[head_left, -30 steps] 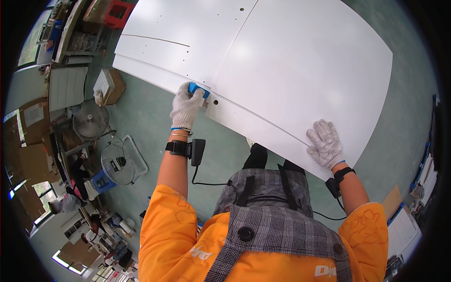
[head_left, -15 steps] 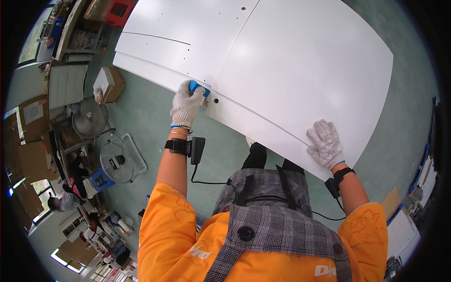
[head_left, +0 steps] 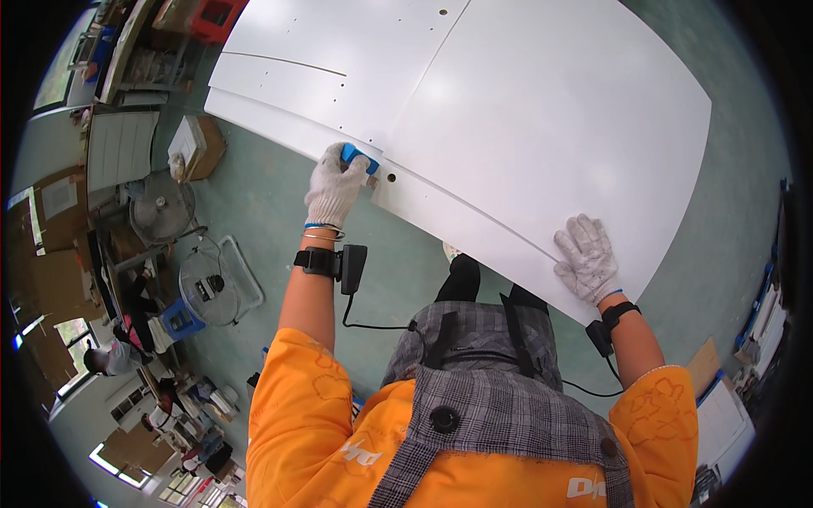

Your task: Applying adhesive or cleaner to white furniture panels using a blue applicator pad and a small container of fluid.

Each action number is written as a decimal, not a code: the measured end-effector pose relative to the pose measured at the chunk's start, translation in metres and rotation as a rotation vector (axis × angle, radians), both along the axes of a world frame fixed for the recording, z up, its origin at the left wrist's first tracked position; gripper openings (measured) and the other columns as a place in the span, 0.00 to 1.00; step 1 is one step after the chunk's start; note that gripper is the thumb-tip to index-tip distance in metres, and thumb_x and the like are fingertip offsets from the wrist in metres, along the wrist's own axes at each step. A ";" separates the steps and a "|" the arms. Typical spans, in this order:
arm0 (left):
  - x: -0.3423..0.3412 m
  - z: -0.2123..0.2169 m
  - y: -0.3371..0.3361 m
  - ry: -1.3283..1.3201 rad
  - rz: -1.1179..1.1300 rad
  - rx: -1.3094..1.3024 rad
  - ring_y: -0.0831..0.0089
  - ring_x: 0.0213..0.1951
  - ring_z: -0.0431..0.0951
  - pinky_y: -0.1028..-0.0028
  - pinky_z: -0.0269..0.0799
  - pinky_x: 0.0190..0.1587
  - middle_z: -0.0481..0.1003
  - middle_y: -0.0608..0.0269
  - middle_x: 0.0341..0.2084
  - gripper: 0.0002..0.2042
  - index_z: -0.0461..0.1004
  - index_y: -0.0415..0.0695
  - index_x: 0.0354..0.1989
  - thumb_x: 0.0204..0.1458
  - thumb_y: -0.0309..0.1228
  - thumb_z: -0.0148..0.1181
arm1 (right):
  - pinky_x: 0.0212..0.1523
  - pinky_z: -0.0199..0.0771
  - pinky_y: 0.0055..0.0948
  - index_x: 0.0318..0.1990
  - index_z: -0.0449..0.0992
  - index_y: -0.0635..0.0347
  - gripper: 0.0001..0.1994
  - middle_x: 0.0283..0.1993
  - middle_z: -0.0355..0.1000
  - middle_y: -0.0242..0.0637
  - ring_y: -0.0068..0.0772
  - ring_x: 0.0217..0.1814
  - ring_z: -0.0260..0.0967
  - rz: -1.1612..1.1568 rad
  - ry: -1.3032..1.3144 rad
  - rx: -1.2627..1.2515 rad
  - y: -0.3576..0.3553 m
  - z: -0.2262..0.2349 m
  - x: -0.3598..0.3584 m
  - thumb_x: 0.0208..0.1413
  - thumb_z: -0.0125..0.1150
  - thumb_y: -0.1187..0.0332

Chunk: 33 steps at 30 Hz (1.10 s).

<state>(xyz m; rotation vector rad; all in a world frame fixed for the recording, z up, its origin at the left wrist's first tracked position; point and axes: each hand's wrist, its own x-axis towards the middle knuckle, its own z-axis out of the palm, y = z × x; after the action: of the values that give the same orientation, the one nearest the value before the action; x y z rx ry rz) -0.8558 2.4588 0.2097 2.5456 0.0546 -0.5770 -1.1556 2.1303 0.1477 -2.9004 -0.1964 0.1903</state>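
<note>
My left hand [head_left: 333, 184], in a white knit glove, is closed around a small blue block [head_left: 360, 157] at the near edge of a white panel. What lies under the fingers is hidden. Flat on the large white panel [head_left: 550, 110] rests my right hand [head_left: 587, 259], gloved too, its fingers spread near the panel's right front corner. A second white panel [head_left: 339, 38] with small drilled holes and a thin slot adjoins it on the left. Just right of the blue block, a dark round hole [head_left: 391, 178] shows in the front strip.
Two fans [head_left: 209, 288] stand on the green floor to the left, beside a cardboard box [head_left: 203, 148] and a blue stool [head_left: 182, 322]. Other people [head_left: 118, 357] are at work far left. Boards [head_left: 727, 419] lean at the right. A cable runs between my wrist straps and waist.
Almost nothing differs. My left hand and the blue block have shifted very slightly, while my right hand stays flat on the panel.
</note>
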 end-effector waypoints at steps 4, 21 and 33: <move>-0.007 -0.012 0.021 -0.061 0.007 0.057 0.71 0.32 0.75 0.70 0.70 0.38 0.75 0.60 0.30 0.19 0.71 0.39 0.45 0.48 0.38 0.58 | 0.71 0.39 0.49 0.58 0.67 0.44 0.28 0.65 0.57 0.40 0.44 0.71 0.48 0.003 -0.012 0.015 -0.002 0.002 0.002 0.47 0.57 0.52; -0.048 -0.033 0.060 0.058 0.526 -0.785 0.75 0.36 0.75 0.75 0.73 0.43 0.74 0.62 0.37 0.16 0.69 0.39 0.48 0.56 0.36 0.57 | 0.69 0.44 0.50 0.54 0.69 0.52 0.27 0.61 0.60 0.47 0.48 0.68 0.52 -0.015 0.039 0.059 0.002 0.017 0.009 0.44 0.60 0.54; -0.056 -0.030 0.069 0.136 0.420 -1.039 0.74 0.31 0.74 0.72 0.72 0.39 0.74 0.64 0.31 0.16 0.68 0.45 0.46 0.57 0.42 0.54 | 0.73 0.27 0.43 0.66 0.54 0.48 0.29 0.72 0.44 0.42 0.41 0.75 0.34 -0.010 0.244 -0.046 -0.003 0.017 0.005 0.59 0.40 0.50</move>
<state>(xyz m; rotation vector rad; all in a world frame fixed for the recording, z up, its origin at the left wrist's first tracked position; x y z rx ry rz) -0.9118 2.5273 0.1796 1.4294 0.2559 -0.4381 -1.1503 2.1273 0.1646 -2.8886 -0.1360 0.5501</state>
